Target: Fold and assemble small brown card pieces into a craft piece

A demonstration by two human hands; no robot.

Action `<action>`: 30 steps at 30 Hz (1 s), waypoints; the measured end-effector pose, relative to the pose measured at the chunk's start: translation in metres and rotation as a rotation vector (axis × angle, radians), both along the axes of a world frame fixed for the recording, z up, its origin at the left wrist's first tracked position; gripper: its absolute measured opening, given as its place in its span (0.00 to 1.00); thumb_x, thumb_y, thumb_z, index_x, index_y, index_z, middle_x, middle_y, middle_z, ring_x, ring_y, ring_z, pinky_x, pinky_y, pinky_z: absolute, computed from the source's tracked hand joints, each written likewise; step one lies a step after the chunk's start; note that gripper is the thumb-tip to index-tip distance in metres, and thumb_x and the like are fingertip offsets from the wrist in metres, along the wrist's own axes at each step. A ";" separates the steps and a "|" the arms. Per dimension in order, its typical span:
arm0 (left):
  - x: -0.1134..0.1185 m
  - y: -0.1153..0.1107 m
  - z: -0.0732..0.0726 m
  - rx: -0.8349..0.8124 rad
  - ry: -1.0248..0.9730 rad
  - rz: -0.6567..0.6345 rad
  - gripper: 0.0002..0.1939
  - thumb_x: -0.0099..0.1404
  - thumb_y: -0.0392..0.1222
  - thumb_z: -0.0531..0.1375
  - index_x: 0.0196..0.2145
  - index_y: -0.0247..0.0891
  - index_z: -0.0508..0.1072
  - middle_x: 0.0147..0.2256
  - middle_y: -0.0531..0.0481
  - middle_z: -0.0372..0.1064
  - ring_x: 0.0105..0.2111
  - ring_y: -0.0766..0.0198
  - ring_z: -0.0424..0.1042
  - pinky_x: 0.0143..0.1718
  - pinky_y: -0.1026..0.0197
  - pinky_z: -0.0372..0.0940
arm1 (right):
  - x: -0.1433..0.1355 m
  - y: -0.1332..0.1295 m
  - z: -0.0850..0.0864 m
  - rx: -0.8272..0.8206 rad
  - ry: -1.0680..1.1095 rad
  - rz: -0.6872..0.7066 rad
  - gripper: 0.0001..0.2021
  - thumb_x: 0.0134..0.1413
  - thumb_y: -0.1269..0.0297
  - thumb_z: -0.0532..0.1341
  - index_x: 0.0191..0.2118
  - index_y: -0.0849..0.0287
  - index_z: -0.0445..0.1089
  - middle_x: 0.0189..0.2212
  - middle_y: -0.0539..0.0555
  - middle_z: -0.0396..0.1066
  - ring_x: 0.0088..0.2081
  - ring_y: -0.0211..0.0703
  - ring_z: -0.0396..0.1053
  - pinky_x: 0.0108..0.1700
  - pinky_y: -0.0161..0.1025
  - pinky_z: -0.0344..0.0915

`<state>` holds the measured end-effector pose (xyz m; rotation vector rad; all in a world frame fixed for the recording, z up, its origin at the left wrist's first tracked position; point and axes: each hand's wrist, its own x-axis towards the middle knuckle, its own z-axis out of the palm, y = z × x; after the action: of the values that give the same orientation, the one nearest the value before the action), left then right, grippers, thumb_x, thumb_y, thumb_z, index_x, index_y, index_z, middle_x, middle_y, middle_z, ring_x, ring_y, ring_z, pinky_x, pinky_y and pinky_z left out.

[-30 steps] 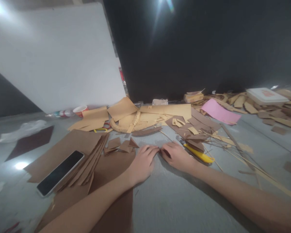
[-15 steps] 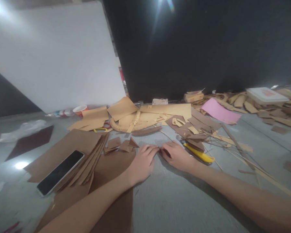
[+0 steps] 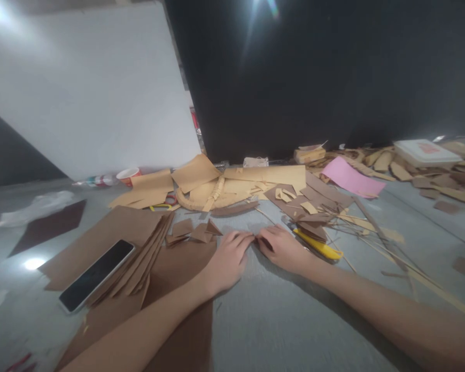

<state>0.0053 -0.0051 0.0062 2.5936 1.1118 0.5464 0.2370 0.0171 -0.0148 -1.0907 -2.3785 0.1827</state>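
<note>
Brown paper (image 3: 112,227) lies at nine o'clock from left hand (image 3: 229,261) and right hand (image 3: 281,249), which stay unmoved, fingers curled, suggesting patient work; any grip is impossible to tell.

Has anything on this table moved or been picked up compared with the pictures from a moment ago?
Nothing visibly. The left hand and right hand stay close together at the middle; whether they hold something is too small to tell. The phone, yellow tool and pink sheet lie where they did.
</note>
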 end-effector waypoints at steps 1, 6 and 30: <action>0.000 0.000 0.000 -0.001 -0.001 0.000 0.31 0.69 0.25 0.53 0.66 0.39 0.69 0.65 0.42 0.70 0.66 0.50 0.63 0.70 0.40 0.61 | 0.000 0.000 0.000 0.000 0.002 0.000 0.08 0.71 0.73 0.58 0.37 0.56 0.68 0.34 0.52 0.76 0.36 0.46 0.72 0.45 0.44 0.60; 0.000 0.000 0.000 0.003 0.002 -0.001 0.31 0.69 0.24 0.53 0.67 0.38 0.69 0.65 0.42 0.69 0.66 0.49 0.63 0.70 0.39 0.61 | 0.001 0.000 0.000 0.004 -0.002 0.000 0.07 0.71 0.73 0.58 0.38 0.56 0.68 0.34 0.53 0.77 0.37 0.46 0.72 0.47 0.45 0.60; 0.001 0.000 0.001 0.009 -0.008 -0.004 0.31 0.69 0.25 0.53 0.67 0.40 0.69 0.65 0.42 0.70 0.66 0.50 0.63 0.70 0.39 0.62 | 0.001 0.000 0.001 -0.044 0.029 0.021 0.08 0.70 0.74 0.58 0.38 0.56 0.68 0.33 0.52 0.76 0.36 0.46 0.72 0.46 0.44 0.61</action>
<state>0.0059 -0.0048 0.0068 2.5983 1.1040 0.5619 0.2378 0.0171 -0.0142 -1.0767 -2.3715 0.2577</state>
